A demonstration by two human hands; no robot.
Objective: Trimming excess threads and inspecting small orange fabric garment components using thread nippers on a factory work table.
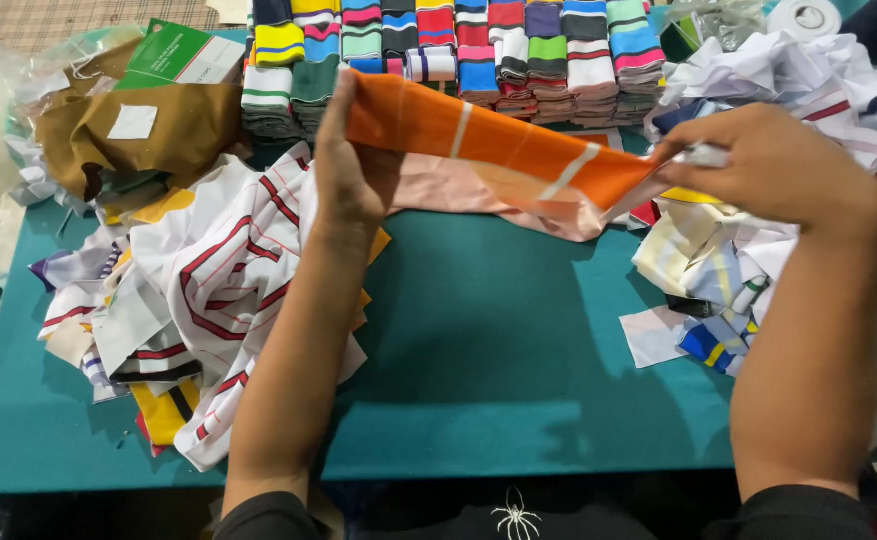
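An orange knit strip with thin white stripes (498, 150) is stretched flat between both hands, above the teal table (498, 350). My left hand (350, 170) pinches its left end. My right hand (773, 160) grips its right end, where a pale pink underside folds out below. The strip hangs a little above the tabletop, in front of the stacked collars.
Several folded striped knit pieces in many colours (458, 55) are stacked in a row at the back. A heap of white and red striped fabric (208, 290) lies at the left, another mixed heap (758, 270) at the right. Brown cloth (138, 125) lies at the back left.
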